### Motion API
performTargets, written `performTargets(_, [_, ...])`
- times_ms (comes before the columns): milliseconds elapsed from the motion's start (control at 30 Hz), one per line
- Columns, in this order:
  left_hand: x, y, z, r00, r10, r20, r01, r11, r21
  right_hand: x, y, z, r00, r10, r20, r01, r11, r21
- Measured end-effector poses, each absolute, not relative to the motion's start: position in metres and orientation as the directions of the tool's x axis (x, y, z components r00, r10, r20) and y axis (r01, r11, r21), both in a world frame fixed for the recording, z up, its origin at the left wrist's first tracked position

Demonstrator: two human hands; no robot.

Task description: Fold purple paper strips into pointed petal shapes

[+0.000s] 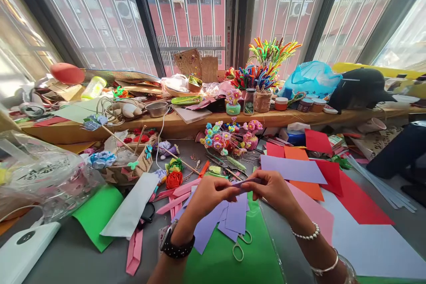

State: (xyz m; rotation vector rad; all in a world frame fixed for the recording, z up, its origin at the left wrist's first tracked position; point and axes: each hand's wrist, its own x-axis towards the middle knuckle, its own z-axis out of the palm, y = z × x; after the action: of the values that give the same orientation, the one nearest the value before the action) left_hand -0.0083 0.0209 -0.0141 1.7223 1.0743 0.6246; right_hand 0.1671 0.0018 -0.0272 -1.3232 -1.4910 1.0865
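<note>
A small strip of purple paper (246, 182) is pinched between both hands above the desk. My left hand (213, 193) grips its left end, fingers closed. At the other end, my right hand (269, 186) has thumb and fingers closed on the same strip. Below them lie several cut purple paper pieces (237, 217), partly overlapping. Scissors with pale green handles (238, 252) rest on a green sheet (233, 270), their blades hidden under the purple pieces. Folded pink paper strips (173, 204) lie left of the pieces.
Red sheets (362, 199), orange paper and a white sheet (376, 248) cover the right side. Pipe-cleaner flowers (221, 137) stand behind the hands. A wooden ledge (186, 120) holds jars, a blue bag (313, 80) and a black cap (359, 86). A white power bank (31, 248) lies front left.
</note>
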Motion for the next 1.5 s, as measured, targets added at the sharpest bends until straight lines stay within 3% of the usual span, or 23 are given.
performTargets(300, [-0.011,0.020,-0.014,0.455,0.886,-0.090,0.278,-0.045,0.960,0.167,0.003,-0.026,-0.106,0.994,0.031,0.142,0.046,-0.989])
performTargets(500, [-0.010,0.016,-0.010,0.534,0.833,-0.142,0.076,0.120,0.990,0.168,-0.003,-0.021,-0.213,0.977,-0.023,-0.035,-0.031,-0.999])
performTargets(633, [-0.001,0.015,-0.013,0.335,0.939,-0.072,-0.013,0.081,0.997,0.163,-0.004,-0.021,-0.101,0.995,-0.021,-0.102,-0.031,-0.994])
performTargets(767, [0.018,0.012,-0.024,0.078,0.996,-0.030,-0.328,0.054,0.943,0.150,-0.004,-0.029,0.096,0.995,0.021,-0.219,0.042,-0.975])
performTargets(867, [0.031,0.008,-0.032,0.096,0.995,-0.022,-0.519,0.069,0.852,0.140,-0.005,-0.036,0.150,0.988,0.033,-0.297,0.077,-0.952])
performTargets(1000, [0.038,0.003,-0.035,0.079,0.995,-0.056,-0.582,0.092,0.808,0.133,-0.005,-0.040,0.116,0.993,0.016,-0.351,0.056,-0.935])
performTargets(1167, [0.034,0.006,-0.037,0.005,0.994,-0.106,-0.540,0.092,0.836,0.129,-0.004,-0.044,-0.125,0.991,-0.055,-0.256,-0.086,-0.963])
performTargets(1300, [0.029,0.009,-0.039,-0.019,0.997,-0.080,-0.497,0.060,0.865,0.127,-0.003,-0.047,-0.196,0.979,-0.063,-0.166,-0.096,-0.981])
performTargets(1500, [0.022,0.013,-0.035,0.107,0.993,-0.051,-0.404,0.090,0.910,0.152,-0.002,-0.037,-0.421,0.891,-0.169,0.086,-0.146,-0.986])
